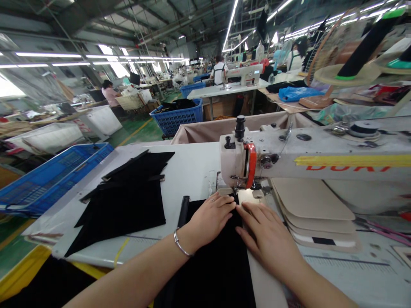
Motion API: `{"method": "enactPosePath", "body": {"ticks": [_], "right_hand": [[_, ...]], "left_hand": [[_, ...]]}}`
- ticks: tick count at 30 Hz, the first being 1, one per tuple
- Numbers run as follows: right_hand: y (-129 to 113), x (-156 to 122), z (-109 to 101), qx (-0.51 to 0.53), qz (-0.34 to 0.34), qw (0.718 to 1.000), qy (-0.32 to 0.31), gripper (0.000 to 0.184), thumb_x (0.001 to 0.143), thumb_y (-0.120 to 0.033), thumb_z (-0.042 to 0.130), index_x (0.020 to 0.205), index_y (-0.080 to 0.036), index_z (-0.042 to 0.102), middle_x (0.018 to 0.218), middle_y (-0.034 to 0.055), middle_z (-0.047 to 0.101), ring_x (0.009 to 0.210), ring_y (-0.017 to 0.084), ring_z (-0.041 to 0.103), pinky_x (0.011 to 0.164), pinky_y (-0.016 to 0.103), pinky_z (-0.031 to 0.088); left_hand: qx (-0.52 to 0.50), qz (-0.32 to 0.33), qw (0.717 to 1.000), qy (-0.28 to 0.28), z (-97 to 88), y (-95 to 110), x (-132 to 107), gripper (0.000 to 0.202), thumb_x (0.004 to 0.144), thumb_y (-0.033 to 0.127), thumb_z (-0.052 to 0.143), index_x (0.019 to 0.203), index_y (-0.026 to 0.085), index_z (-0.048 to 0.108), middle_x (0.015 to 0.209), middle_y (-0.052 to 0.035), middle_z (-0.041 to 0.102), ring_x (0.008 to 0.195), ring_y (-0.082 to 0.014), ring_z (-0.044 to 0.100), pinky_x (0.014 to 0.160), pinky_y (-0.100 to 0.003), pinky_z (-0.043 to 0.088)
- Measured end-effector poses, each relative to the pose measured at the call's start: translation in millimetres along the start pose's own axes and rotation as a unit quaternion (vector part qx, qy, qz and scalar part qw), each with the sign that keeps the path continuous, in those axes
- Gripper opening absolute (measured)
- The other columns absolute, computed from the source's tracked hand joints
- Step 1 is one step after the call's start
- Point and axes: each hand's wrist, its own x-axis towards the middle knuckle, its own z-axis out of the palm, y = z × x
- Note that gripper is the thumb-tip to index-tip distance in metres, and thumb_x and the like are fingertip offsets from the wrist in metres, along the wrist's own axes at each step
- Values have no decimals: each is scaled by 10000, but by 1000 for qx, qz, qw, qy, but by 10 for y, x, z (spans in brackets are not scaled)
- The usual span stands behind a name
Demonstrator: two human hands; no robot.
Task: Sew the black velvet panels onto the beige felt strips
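A black fabric piece (212, 269) lies under the sewing machine's (236, 160) head and runs back toward me. My left hand (208, 218), with a silver bangle at the wrist, rests on it, fingers stretched toward the presser foot. Across from it, my right hand (269, 233) lies flat along the fabric's right edge, thumb apart from the fingers. A pale strip (268, 280) shows beneath that hand, beside the black fabric. The fingertips of both hands nearly meet just in front of the needle area. The needle itself is hard to make out.
Black fabric pieces (128, 196) are piled on the table's left side. Stacked beige panels (316, 205) sit under the machine arm, with pink-handled scissors (385, 231) to their right. Blue crates (80, 171) stand beyond the left edge; a yellow crate (25, 267) is below. Other people work farther back.
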Motion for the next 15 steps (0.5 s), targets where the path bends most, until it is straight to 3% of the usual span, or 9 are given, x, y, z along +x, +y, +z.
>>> {"method": "enactPosePath", "body": {"ticks": [3, 8, 11, 15], "right_hand": [[-45, -76, -42, -7, 0, 1000, 1, 479, 922, -387, 508, 1362, -201, 466, 1305, 99, 532, 1194, 286, 483, 1031, 511, 393], [-258, -593, -177, 25, -67, 995, 69, 358, 926, -368, 500, 1237, -207, 580, 1203, 54, 621, 1097, 232, 577, 934, 417, 507], [-363, -926, -254, 33, -107, 988, 103, 331, 930, -410, 496, 1171, -224, 626, 1124, 16, 672, 1035, 191, 622, 858, 325, 549], [-398, -1121, -319, 13, -146, 985, 88, 298, 939, -386, 491, 1153, -238, 638, 1084, 6, 692, 1011, 174, 639, 859, 308, 549]], "left_hand": [[-6, 2, 1000, -30, -117, 62, -78, 351, 966, 205, 452, 1312, 173, 500, 1389, -65, 503, 1338, -184, 403, 1189, -414, 243], [-62, 92, 982, -152, -454, 490, -610, 595, 836, 499, 636, 1338, 222, 477, 1417, -94, 465, 1324, -260, 403, 1145, -471, 288], [-44, 106, 977, -178, -534, 735, -936, 497, 869, 365, 633, 1326, 241, 482, 1317, -87, 549, 1164, -246, 525, 1013, -415, 433], [-10, 119, 978, -171, -470, 806, -1102, 424, 893, 249, 587, 1308, 239, 499, 1183, -78, 608, 995, -223, 574, 898, -365, 491]]}}
